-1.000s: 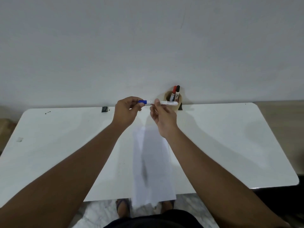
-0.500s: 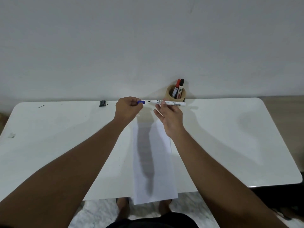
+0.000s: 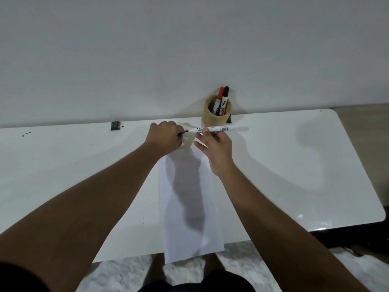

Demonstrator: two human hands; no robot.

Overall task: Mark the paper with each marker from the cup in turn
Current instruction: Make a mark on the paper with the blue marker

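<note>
Marker (image 3: 212,129) barcode label, text unreadable

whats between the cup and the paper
In the head view, the white marker, held level by the right hand, crosses just in front of the cup, above the paper.

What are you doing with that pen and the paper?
A person at a white table has just pulled the blue cap off a thin white marker. The left hand is closed around the cap, and the right hand holds the marker sideways, tip bared, above the far end of a long white sheet of paper. No marks show on the paper. A red-capped marker and a black-capped marker wait in the tan cup.
</note>
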